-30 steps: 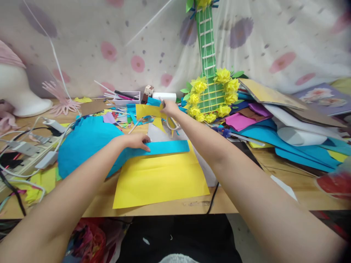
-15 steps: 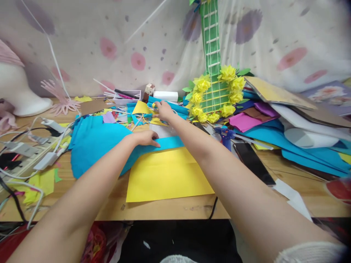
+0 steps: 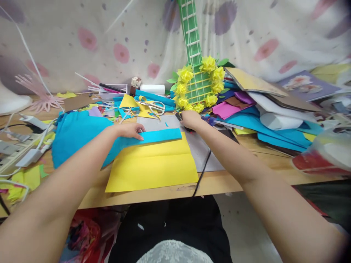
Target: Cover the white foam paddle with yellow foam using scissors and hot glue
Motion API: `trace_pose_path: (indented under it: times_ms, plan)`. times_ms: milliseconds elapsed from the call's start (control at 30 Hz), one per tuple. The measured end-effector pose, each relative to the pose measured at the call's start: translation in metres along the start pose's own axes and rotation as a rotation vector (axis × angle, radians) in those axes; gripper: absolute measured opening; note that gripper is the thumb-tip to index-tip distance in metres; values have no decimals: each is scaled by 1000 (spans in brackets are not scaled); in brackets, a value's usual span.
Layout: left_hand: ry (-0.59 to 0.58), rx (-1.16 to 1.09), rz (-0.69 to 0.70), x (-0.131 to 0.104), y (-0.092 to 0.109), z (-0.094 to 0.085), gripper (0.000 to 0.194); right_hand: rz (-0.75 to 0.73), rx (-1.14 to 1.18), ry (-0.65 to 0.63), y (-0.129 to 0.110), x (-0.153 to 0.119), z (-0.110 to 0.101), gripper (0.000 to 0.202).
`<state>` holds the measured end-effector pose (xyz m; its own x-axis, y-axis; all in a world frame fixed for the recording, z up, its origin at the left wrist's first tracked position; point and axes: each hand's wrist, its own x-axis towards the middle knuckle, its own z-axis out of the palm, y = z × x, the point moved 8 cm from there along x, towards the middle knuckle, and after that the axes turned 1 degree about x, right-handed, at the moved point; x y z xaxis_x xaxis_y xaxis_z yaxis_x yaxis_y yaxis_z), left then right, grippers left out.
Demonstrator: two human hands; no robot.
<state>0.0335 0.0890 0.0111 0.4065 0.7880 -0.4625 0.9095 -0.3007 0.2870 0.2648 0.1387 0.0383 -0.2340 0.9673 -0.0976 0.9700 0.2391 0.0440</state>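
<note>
My left hand (image 3: 132,131) presses on a folded strip of blue crepe paper (image 3: 161,136), thumb and fingers bent over it. This strip runs on from a wide blue sheet (image 3: 79,133) to the left and lies along the top of a yellow paper sheet (image 3: 153,166). Further right, my right hand (image 3: 192,119) is closed around a dark object (image 3: 179,117); only its tip shows, so its kind is unclear. Scissors (image 3: 157,106) with pale handles lie on yellow scraps (image 3: 128,101) behind the strip.
A green paper guitar (image 3: 195,47) with yellow flowers leans at the back. Coloured papers (image 3: 274,128) pile up at the right, near a cup (image 3: 323,153). A glue gun (image 3: 210,119) lies beside my right hand. A black cable (image 3: 203,173) hangs over the table edge. Chargers (image 3: 31,155) crowd the left.
My right hand has left the scissors area, moved right and closed on the dark object. The left hand stays on the blue strip. The view has turned to the right.
</note>
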Motion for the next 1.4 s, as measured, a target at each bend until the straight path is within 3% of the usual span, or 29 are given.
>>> trace_pose_path:
  times_ms: [133,333,433,533,600,733,833,933,1067,1133,1200,1300,1400]
  plan:
    - [19,-7,13,1,18,-4,68,95,-31,-15,2,-1,10,38]
    - [-2,-45,16,9,21,2,64,-4,-51,-18,-14,5,13,34]
    - [40,-40,13,11,17,-2,60,42,24,31,-8,7,-2,34]
    - [125,29,17,6,21,-8,52,106,182,198,1,1,-28,38]
    - [242,91,35,-1,32,-10,52,80,336,307,2,-12,-38,38]
    - [552,135,32,-18,60,5,59,-111,715,264,-6,-43,-12,35]
    - [713,121,30,-25,78,29,60,-188,678,248,-6,-67,19,32]
    - [773,86,150,-27,95,45,43,-302,611,225,-10,-79,40,43]
    - [737,42,419,-32,113,56,32,-377,494,303,-16,-74,46,47]
    - [738,4,487,-36,116,61,32,-388,457,368,-18,-69,44,44]
    - [718,-6,491,-38,118,68,34,-401,439,428,-19,-66,41,40]
    - [578,49,450,-32,122,84,42,-422,443,481,-20,-67,37,34]
    - [487,104,381,-25,121,86,49,-408,493,515,-17,-71,33,30]
